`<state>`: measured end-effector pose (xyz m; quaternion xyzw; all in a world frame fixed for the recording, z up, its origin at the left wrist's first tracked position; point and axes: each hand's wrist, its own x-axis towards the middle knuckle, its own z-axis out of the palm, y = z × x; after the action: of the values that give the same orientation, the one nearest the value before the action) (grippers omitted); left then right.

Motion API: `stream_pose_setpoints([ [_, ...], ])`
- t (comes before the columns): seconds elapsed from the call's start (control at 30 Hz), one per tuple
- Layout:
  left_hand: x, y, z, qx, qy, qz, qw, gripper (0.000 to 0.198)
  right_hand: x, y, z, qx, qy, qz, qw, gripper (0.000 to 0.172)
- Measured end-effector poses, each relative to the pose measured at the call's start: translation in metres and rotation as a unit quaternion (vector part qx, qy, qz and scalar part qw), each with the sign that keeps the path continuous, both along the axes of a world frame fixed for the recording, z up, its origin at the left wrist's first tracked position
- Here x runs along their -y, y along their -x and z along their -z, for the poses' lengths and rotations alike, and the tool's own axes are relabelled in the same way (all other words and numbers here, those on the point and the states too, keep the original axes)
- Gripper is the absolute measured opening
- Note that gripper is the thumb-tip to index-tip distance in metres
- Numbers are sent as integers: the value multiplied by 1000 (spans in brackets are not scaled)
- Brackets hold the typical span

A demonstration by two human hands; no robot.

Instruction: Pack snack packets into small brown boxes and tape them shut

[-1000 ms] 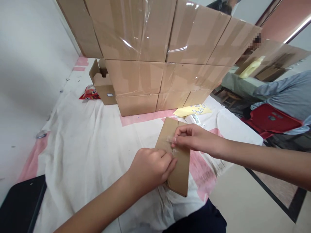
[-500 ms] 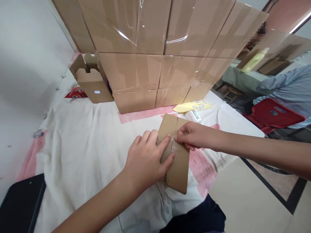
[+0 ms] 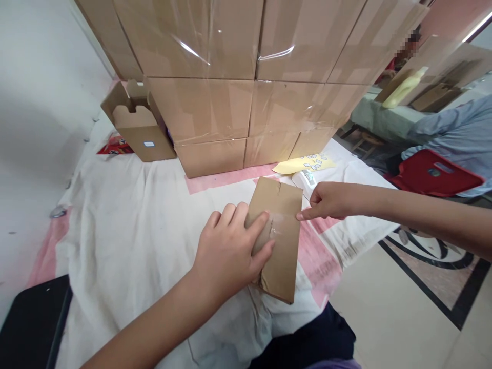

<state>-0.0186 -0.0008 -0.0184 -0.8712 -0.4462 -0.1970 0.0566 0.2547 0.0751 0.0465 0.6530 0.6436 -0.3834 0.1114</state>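
Note:
A flat brown cardboard box (image 3: 282, 256) lies on the cloth in front of me, a clear shiny strip like tape across its upper face. My left hand (image 3: 234, 243) holds it from the left, thumb and index finger spread over the top and the other fingers at its left edge. At the box's right edge is my right hand (image 3: 321, 202), its fingers curled and drawn together, one fingertip touching the edge. Whether anything is pinched in it is hidden.
Behind the box stands a wall of taped cartons (image 3: 207, 110). An open carton (image 3: 154, 138), red packet (image 3: 115, 145), yellow sheet (image 3: 302, 164) and small white device (image 3: 305, 179) lie near it. A black phone-like object (image 3: 34, 323) is front left. Someone's blue sleeve (image 3: 449, 128) shows at right.
My right hand has moved right, from the middle of the box's top to its right edge. My left hand has stayed in place on the box. The view has shifted slightly.

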Motion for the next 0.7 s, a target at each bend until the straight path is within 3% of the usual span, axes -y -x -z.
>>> stream_pose_setpoints([
  [0.13, -3, 2, 2, 15, -6, 27, 999, 45, 19, -5, 14, -46, -50, 30, 997, 65],
  [0.27, -4, 3, 1, 24, 21, 80, 996, 42, 41, -17, 43, -153, -109, 68, 980, 63],
  [0.4, -16, 10, -6, 2, 10, 120, 993, 40, 37, -58, 67, -176, -262, 118, 942, 58],
  [0.47, -28, 20, -11, -22, -3, 163, 986, 41, 19, -89, 76, -155, -333, 164, 916, 51],
  [0.57, -42, 40, -19, -57, -52, 208, 975, 51, -30, -140, 91, -112, -402, 202, 886, 38],
  [0.63, -41, 50, -21, -60, -89, 171, 979, 61, -72, -166, 106, -59, -428, 168, 886, 33],
  [0.7, -31, 54, -18, -27, -76, 108, 991, 64, -112, -180, 123, -16, -435, 121, 892, 36],
])
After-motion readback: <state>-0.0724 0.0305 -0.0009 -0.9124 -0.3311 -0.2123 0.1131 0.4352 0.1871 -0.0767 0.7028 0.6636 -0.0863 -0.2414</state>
